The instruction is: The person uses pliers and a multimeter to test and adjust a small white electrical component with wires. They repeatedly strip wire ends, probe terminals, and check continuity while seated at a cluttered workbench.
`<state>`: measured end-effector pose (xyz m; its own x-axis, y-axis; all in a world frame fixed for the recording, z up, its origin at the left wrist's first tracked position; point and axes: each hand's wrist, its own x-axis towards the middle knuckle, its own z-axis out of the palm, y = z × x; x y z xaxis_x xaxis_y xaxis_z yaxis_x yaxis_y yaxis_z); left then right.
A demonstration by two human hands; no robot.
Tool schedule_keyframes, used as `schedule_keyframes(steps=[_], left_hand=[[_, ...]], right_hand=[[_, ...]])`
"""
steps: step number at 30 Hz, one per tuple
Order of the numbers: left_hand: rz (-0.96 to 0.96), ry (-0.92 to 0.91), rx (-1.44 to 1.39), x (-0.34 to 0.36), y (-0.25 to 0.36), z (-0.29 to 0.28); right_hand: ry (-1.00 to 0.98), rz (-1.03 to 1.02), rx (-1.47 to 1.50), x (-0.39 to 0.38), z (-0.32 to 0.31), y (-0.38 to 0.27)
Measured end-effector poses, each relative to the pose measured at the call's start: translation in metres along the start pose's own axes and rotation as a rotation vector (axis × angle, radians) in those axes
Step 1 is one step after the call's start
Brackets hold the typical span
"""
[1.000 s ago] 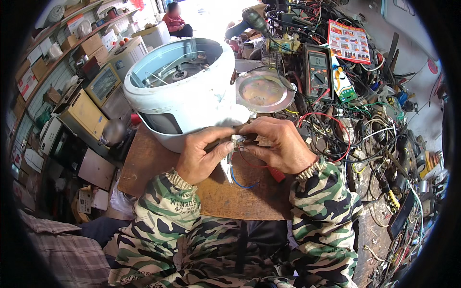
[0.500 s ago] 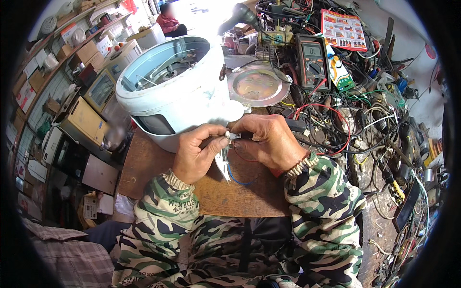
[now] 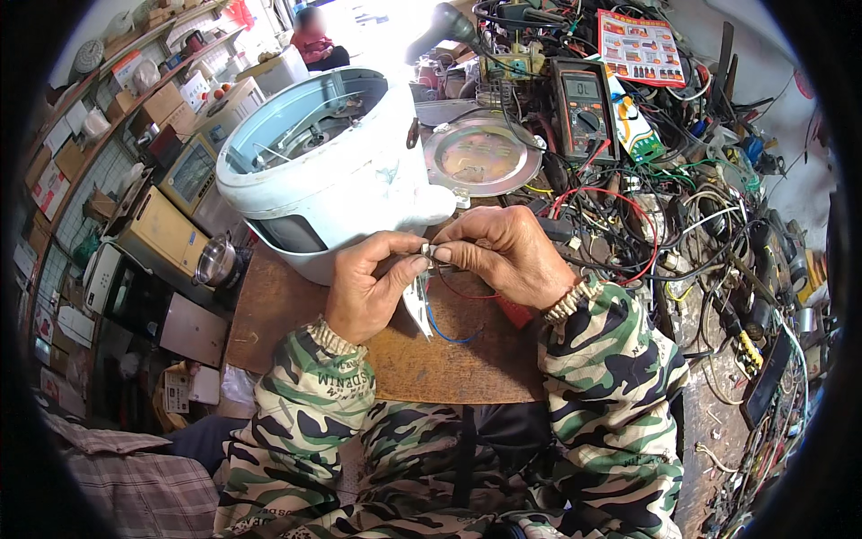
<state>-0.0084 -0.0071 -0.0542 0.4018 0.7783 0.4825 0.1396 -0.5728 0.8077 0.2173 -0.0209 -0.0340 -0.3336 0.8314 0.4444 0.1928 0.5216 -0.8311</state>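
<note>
My left hand (image 3: pixel 366 286) is closed in a pinch on a small white part (image 3: pixel 426 251), thumb against forefinger. Close against it, my right hand (image 3: pixel 514 256) also pinches with thumb and forefinger; what lies between those fingertips is mostly hidden. Below the left fingertips hangs a narrow white plastic piece (image 3: pixel 417 312). A blue wire (image 3: pixel 452 339) curves beside that piece, and a thin red wire (image 3: pixel 462 292) runs under my right hand. Just beyond both hands stands a white rice-cooker-like housing (image 3: pixel 355 198), open at the top, with metal parts inside.
A round metal plate (image 3: pixel 483 180) lies behind the housing. To the right are a multimeter (image 3: pixel 584 112), a red printed sheet (image 3: pixel 640 49) and a heap of tangled cables (image 3: pixel 682 225). Shelves with boxes (image 3: pixel 162 101) line the left. A person (image 3: pixel 316 45) sits far back.
My right fingers have drawn closer together, and the hand has shifted slightly downward at the small part. My left hand keeps its pinch almost unmoved.
</note>
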Motion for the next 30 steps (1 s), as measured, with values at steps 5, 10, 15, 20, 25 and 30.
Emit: schedule_keyframes(steps=[5,10,15,20,25,30], left_hand=[[0.038,0.005,0.057,0.0,-0.001,0.0],[0.026,0.017,0.025,0.0,-0.001,0.001],[-0.007,-0.003,-0.022,0.001,0.001,0.002],[-0.013,0.001,-0.038,0.0,-0.001,0.001],[-0.026,-0.014,-0.046,0.0,-0.003,0.0],[-0.038,-0.028,-0.057,0.0,0.0,-0.001]], right_hand=[[0.024,0.05,0.09,0.0,0.002,0.004],[0.02,0.041,0.143,0.002,0.004,0.011],[-0.029,0.025,0.196,0.0,-0.003,0.01],[-0.036,0.019,0.134,-0.002,-0.004,0.014],[-0.023,0.011,0.015,-0.003,-0.004,0.007],[-0.052,0.051,-0.003,-0.005,-0.005,0.0]])
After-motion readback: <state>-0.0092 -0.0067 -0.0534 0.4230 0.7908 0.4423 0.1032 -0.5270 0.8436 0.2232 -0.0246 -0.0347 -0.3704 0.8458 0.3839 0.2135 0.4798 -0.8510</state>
